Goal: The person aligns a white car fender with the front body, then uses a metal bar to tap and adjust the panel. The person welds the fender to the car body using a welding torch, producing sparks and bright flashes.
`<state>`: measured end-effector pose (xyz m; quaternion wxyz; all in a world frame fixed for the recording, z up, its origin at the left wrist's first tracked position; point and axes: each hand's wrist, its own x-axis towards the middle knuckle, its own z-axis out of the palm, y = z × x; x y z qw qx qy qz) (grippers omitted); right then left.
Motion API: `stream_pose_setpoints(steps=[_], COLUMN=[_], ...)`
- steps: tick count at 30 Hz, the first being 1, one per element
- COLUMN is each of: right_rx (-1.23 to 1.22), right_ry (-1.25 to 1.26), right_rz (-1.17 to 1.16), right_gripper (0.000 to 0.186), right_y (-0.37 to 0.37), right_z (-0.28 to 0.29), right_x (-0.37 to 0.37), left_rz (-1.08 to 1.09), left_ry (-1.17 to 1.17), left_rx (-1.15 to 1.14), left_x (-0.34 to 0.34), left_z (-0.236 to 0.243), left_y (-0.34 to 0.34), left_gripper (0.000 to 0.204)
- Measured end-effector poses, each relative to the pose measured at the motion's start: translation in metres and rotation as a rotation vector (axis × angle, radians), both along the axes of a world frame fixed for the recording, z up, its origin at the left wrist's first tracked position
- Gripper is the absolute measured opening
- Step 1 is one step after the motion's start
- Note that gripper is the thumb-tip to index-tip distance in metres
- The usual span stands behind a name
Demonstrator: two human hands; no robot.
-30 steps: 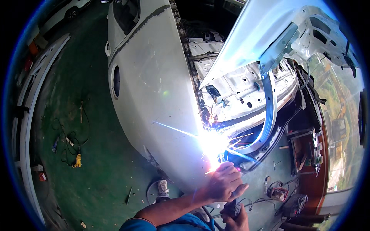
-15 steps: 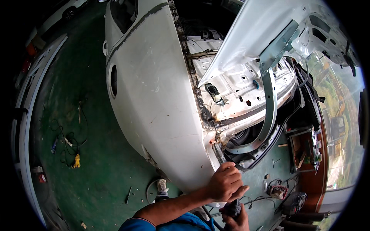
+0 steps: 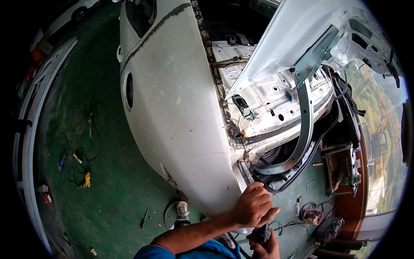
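A white car body [image 3: 181, 125] fills the middle, its outer panel scratched and its seam bare and rusty. My left hand [image 3: 255, 205] is closed round the front part of a power tool, whose narrow metal nose [image 3: 246, 173] reaches to the rusty corner [image 3: 244, 156] of the body by the trunk opening. Lower down, my right hand [image 3: 266, 247] is wrapped round the tool's dark rear body [image 3: 260, 234]. The tip appears to touch the metal, though the exact contact is too small to make out.
A raised white trunk lid [image 3: 297, 39] on a curved metal hinge arm [image 3: 307, 116] stands close to the right. Cables and a yellow tool [image 3: 86, 180] lie on the green floor at left. A trolley [image 3: 340, 168] and more cables are at right.
The car has shifted slightly to the right in the picture. Both hands keep their hold on the power tool. A reddish spot near its tip has faded.
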<state>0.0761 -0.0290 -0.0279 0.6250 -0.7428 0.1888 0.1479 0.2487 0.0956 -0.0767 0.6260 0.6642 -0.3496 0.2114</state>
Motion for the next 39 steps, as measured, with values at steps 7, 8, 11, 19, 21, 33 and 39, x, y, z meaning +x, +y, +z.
stream_pose_setpoints(steps=[7, 8, 11, 19, 21, 33, 39], right_rx=[0.004, 0.068, -0.088, -0.077, -0.034, 0.031, 0.044], right_ry=[-0.018, 0.021, -0.051, -0.049, -0.019, -0.013, 0.000], right_rz=[0.012, -0.034, 0.006, 0.005, 0.036, -0.003, -0.032], right_gripper=[0.042, 0.042, 0.041, 0.044, 0.041, 0.041, 0.042], right_y=[-0.002, -0.008, 0.007, 0.005, -0.001, -0.003, -0.001], right_z=[0.002, -0.006, 0.012, 0.007, 0.007, 0.005, 0.006], right_x=[0.000, -0.006, 0.008, 0.004, 0.002, 0.001, 0.003], left_rz=[-0.005, -0.006, 0.000, 0.000, -0.018, -0.013, 0.013], left_ry=[0.005, 0.004, 0.011, 0.008, -0.033, -0.047, -0.014], left_rx=[-0.001, 0.000, -0.004, -0.015, -0.039, 0.009, 0.013], left_x=[0.000, 0.000, -0.001, -0.001, 0.001, -0.001, -0.002], left_z=[0.002, 0.002, 0.000, 0.000, 0.005, -0.003, -0.003], left_y=[0.001, 0.001, -0.001, -0.001, 0.001, -0.003, -0.004], left_gripper=[0.025, 0.025, 0.024, 0.024, 0.026, 0.026, 0.026])
